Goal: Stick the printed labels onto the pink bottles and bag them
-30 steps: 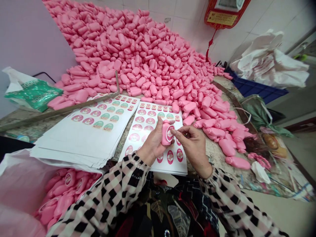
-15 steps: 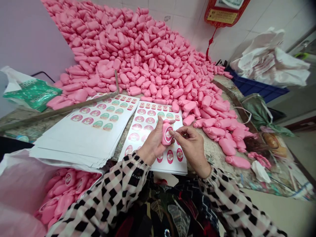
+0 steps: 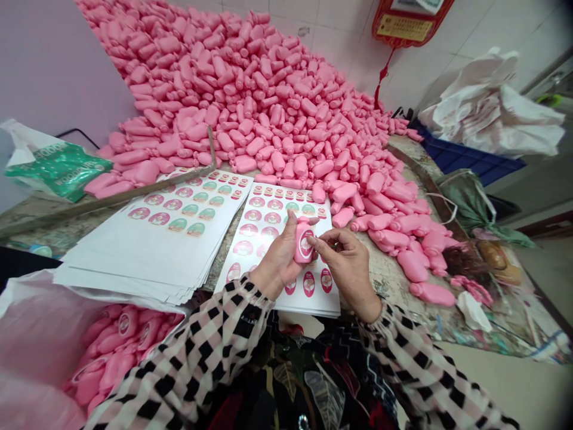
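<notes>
My left hand [image 3: 280, 257] is wrapped round a small pink plastic bottle [image 3: 303, 254], neck up, above the sticker sheets. On the bottle's front face is an oval pink sticker [image 3: 307, 240] with a white border. Thumb and finger of my right hand [image 3: 351, 263] are pinched together at the right side of that sticker. Beneath both hands lies a stack of sticker sheets [image 3: 268, 203] printed with pink, green and red labels. The fingertips hide part of the sticker, so its right edge is unclear.
A huge heap of pink bottles [image 3: 250, 89] covers the table's back and right. To the left are more sheets [image 3: 134, 251] under a metal bar [image 3: 111, 197]. A white bag [image 3: 36, 310] holds labelled bottles at lower left. A blue crate [image 3: 470, 155] stands at far right.
Hands, bottle and sticker hold almost the same place. The whole view has shifted very slightly, and the sticker's face shows a little more.
</notes>
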Demonstrator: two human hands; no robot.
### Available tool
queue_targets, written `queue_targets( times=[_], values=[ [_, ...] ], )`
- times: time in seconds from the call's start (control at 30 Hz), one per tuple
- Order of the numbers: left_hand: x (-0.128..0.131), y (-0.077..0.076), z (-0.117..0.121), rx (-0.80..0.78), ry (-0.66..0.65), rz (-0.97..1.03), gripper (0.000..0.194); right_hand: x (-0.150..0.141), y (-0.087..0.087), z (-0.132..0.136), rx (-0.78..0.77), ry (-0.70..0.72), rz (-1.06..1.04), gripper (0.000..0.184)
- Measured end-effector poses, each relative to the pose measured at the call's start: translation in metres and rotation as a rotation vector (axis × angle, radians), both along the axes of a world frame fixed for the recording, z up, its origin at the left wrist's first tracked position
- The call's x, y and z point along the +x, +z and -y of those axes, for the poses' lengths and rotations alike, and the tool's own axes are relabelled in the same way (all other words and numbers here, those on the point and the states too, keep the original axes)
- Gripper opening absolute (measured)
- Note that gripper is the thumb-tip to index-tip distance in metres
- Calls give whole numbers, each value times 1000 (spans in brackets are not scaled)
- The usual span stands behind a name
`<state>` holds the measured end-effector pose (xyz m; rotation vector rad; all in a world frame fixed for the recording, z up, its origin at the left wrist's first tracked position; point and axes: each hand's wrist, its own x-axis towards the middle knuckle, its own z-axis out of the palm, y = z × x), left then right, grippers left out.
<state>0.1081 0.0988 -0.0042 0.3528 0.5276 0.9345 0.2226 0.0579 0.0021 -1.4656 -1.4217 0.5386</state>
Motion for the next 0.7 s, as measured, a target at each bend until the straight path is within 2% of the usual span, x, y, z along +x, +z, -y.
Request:
queue_targets(
  times=[0.7],
  values=[
    [3,8,5,63,13,-32,68,1,-2,-1,-42,-27,-15,27]
  ],
)
